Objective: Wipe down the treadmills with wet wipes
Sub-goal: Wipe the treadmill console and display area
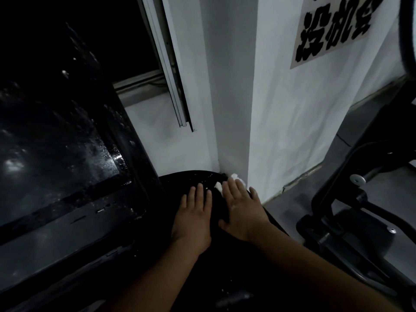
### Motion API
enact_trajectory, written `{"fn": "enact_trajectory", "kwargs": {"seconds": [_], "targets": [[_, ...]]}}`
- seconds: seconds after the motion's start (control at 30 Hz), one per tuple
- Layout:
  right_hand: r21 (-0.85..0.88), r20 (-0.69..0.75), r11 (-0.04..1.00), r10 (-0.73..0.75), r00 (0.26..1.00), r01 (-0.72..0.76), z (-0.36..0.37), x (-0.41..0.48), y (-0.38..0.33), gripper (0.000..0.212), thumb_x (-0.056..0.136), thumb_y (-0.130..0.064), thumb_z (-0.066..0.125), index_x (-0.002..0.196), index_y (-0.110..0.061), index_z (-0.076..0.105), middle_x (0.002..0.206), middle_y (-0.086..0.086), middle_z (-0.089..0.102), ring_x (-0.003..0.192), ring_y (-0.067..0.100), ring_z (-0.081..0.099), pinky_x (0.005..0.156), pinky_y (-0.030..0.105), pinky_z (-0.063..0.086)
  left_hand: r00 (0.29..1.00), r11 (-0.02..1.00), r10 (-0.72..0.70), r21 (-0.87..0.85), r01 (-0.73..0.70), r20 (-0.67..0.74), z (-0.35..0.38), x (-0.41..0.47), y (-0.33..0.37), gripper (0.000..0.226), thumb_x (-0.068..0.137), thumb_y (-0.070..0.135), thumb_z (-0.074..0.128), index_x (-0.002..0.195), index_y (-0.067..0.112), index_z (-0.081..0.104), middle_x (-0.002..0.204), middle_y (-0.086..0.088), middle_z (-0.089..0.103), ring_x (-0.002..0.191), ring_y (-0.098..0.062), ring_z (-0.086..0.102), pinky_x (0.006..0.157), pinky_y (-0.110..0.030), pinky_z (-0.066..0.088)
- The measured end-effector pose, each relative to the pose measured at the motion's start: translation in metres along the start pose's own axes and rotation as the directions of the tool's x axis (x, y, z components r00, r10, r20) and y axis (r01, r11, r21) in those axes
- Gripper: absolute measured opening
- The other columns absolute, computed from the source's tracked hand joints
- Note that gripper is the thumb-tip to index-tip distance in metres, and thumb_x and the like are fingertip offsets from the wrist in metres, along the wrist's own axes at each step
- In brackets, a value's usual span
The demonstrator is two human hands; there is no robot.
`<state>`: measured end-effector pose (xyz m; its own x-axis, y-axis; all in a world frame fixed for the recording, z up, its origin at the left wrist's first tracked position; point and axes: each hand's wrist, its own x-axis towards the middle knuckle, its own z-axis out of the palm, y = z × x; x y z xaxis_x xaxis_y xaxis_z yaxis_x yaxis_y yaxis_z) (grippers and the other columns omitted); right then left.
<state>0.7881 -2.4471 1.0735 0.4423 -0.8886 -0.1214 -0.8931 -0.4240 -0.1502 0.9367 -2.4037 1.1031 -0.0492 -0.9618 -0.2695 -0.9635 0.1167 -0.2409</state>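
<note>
both flat: left hand [194, 215] on treadmill [177, 183], right hand [242, 210] pressing wipe [235, 176] beside wall [229, 109].

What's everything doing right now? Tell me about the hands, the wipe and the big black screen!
left hand, flat on the black cover, fingers straight.
right hand, flat, pressing on the wet wipe.
wet wipe, crumpled, mostly hidden under the right hand's fingers.
black cover, dotted with wet specks.
screen, dark, streaked with wet.
poster, stuck flat on the wall.
</note>
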Motion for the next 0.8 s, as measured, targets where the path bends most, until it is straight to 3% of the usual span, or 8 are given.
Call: {"fn": "enact_trajectory", "kwargs": {"seconds": [0.13,0.27,0.33,0.47,0.53,0.6,0.7,0.8], "targets": [[-0.019,-0.029,0.992,-0.122,0.992,0.121,0.008,-0.017,0.013,0.106,0.073,-0.069,0.018,0.161,-0.014,0.001,0.168,0.009,-0.009,0.156,0.026,-0.005,0.122,0.046,0.003,1.0,0.999,0.025,-0.034,-0.025,-0.017,0.004,0.001,-0.001,0.096,0.096,0.04,0.05,0.158,0.01,-0.018,0.164,-0.019,-0.026,0.153,-0.035,-0.018,0.126,-0.046,0.002],[0.003,0.016,1.0,0.017,1.0,-0.017,0.005,0.001,0.007,0.103,0.084,-0.068,0.037,0.16,-0.016,-0.009,0.168,0.008,-0.015,0.155,0.024,-0.01,0.122,0.048,0.003,1.0,0.999,0.024,-0.044,-0.024,-0.006,0.005,0.003,-0.001,0.095,0.096,0.041,0.049,0.158,0.011,-0.018,0.164,-0.018,-0.027,0.153,-0.035,-0.019,0.125,-0.046,0.006],[0.009,-0.009,1.0,0.006,1.0,-0.006,0.005,0.008,-0.003,0.102,0.086,-0.065,0.042,0.16,-0.018,-0.009,0.168,0.008,-0.014,0.155,0.026,-0.01,0.122,0.051,0.004,1.0,0.999,0.018,-0.04,-0.018,-0.01,0.003,0.002,-0.001,0.092,0.098,0.043,0.045,0.159,0.012,-0.015,0.165,-0.017,-0.024,0.154,-0.034,-0.018,0.125,-0.046,0.006],[-0.005,-0.043,0.993,-0.114,0.993,0.114,0.01,-0.005,0.005,0.102,0.074,-0.07,0.023,0.161,-0.023,-0.002,0.169,0.008,-0.007,0.156,0.029,-0.003,0.122,0.053,0.009,0.994,0.989,0.092,0.119,-0.085,-0.055,-0.015,-0.01,-0.009,0.087,0.099,0.045,0.041,0.161,0.014,-0.011,0.166,-0.014,-0.021,0.153,-0.034,-0.02,0.124,-0.051,-0.009],[-0.015,-0.011,0.996,-0.084,0.996,0.083,0.008,-0.003,0.008,0.104,0.072,-0.071,0.019,0.161,-0.023,-0.005,0.168,0.008,-0.01,0.156,0.029,-0.005,0.121,0.053,0.007,0.981,0.977,0.133,0.184,-0.106,-0.141,-0.022,-0.026,-0.021,0.081,0.1,0.043,0.039,0.161,0.016,-0.006,0.166,-0.013,-0.021,0.153,-0.035,-0.021,0.122,-0.052,-0.016],[-0.01,-0.01,1.0,-0.023,1.0,0.023,0.006,0.011,-0.002,0.105,0.074,-0.072,0.024,0.16,-0.02,-0.008,0.168,0.012,-0.01,0.155,0.031,-0.007,0.121,0.054,0.006,0.945,0.974,0.162,0.199,-0.107,-0.284,-0.027,-0.039,-0.045,0.076,0.097,0.043,0.043,0.162,0.019,0.01,0.168,-0.013,-0.008,0.155,-0.035,-0.01,0.121,-0.052,-0.015],[0.017,-0.029,1.0,-0.012,0.999,0.012,0.005,0.03,-0.025,0.108,0.067,-0.073,0.018,0.16,-0.023,-0.009,0.167,0.017,-0.009,0.154,0.035,-0.008,0.121,0.056,0.004,0.89,0.951,0.243,0.277,-0.139,-0.387,-0.033,-0.049,-0.085,0.07,0.086,0.044,0.057,0.149,0.013,0.049,0.162,-0.015,0.032,0.152,-0.033,0.023,0.124,-0.049,0.006],[-0.02,-0.059,0.99,-0.137,0.989,0.136,0.011,0.026,-0.029,0.104,0.074,-0.069,0.027,0.161,-0.02,0.0,0.168,0.016,-0.006,0.155,0.034,-0.003,0.121,0.055,0.001,0.87,0.905,0.354,0.363,-0.224,-0.344,-0.031,-0.05,-0.103,0.064,0.089,0.039,0.053,0.147,0.014,0.051,0.162,-0.012,0.034,0.151,-0.032,0.027,0.124,-0.05,0.012]]}}
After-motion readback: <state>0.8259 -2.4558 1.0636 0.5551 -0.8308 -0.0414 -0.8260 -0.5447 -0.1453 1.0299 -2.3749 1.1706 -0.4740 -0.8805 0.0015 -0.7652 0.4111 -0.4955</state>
